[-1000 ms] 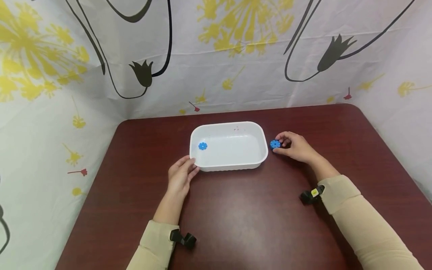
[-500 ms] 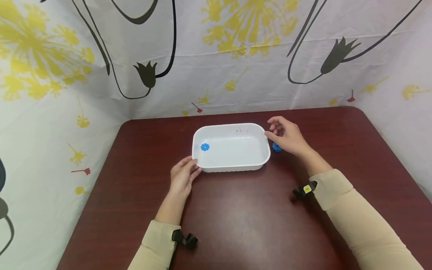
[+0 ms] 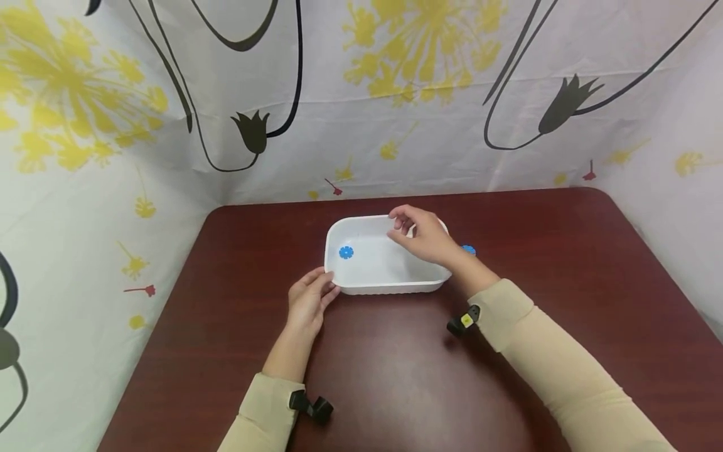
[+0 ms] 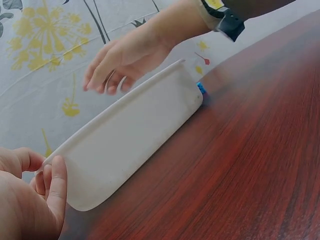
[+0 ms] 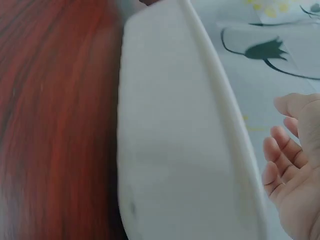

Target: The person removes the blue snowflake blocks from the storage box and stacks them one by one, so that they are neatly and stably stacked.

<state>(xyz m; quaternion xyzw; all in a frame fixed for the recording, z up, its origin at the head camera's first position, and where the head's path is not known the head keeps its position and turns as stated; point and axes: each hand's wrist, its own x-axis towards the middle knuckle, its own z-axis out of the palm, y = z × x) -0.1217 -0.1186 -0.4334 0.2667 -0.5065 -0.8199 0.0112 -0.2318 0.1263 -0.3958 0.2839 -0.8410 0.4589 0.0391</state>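
Note:
My left hand grips the near left corner of a white plastic tray, its thumb and fingers at the rim. Inside the tray, towards the left, lies a blue notched disc. Over the tray's right half hovers my right hand, fingers loosely bent and nothing between them. More blue notched plastic sits on the table just outside the tray's right end, partly hidden by the right forearm. A bit of that blue plastic also shows past the tray's end in the left wrist view.
The tray stands on a dark red-brown table with rounded far corners. A white cloth with yellow and grey flower prints hangs behind and at both sides. Each sleeve cuff carries a small black camera.
My right hand has left the blue plastic at the tray's right end and moved left over the tray. My left hand stays at the tray's corner.

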